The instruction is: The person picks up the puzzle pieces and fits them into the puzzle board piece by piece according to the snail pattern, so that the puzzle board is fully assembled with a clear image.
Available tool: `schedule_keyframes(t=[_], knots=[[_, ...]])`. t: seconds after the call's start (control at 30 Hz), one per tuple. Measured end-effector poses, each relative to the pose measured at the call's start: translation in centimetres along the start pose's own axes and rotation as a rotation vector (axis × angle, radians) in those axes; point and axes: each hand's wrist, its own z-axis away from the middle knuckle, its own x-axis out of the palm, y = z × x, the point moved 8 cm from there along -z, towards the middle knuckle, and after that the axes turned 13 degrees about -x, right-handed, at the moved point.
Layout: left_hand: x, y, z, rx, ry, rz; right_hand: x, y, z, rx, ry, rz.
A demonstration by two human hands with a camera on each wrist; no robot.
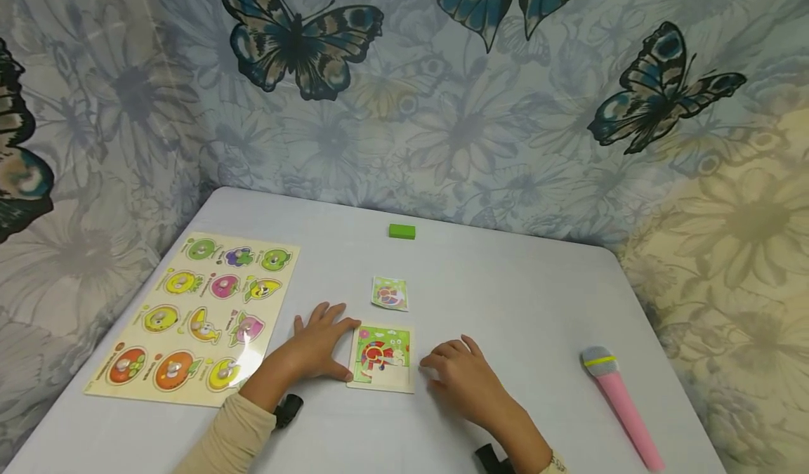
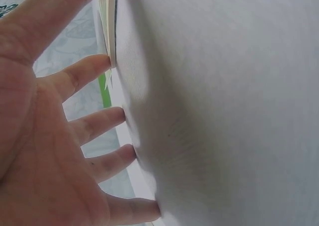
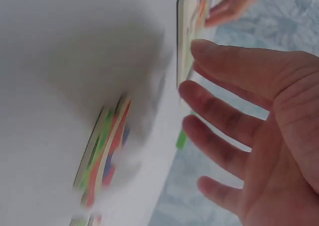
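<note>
A small square puzzle board [image 1: 395, 381] with a cream border and a green and red picture lies on the white table. My left hand [image 1: 319, 347] is spread at its left edge, thumb and index fingertip touching that edge. In the left wrist view, other fingertips of the left hand [image 2: 45, 131] rest on the tabletop. Just right of the board, my right hand [image 1: 464, 379] hovers with loosely bent fingers, apart from it in the head view. No object shows in the right hand [image 3: 279, 131]. Behind the board lies a smaller picture piece [image 1: 390, 293].
A large fruit puzzle board [image 1: 183, 333] lies on the left. At the back sits a green block [image 1: 402, 232]. A pink toy microphone [image 1: 628, 411] lies on the right. Blurred colourful flat pieces [image 3: 102, 156] show near the right hand.
</note>
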Motion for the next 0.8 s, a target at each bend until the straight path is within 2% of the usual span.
schedule_keyframes(t=[0.43,0.57,0.8], knots=[[0.0,0.0,0.0,0.002,-0.007,-0.005,-0.4,2.6,4.9,0.127,-0.022,-0.011],[0.0,-0.1,0.1,0.003,-0.008,-0.004,-0.3,2.9,5.5,0.125,-0.014,-0.013],[0.1,-0.2,-0.2,-0.002,-0.021,0.002,-0.4,2.9,5.6,0.069,0.012,0.031]])
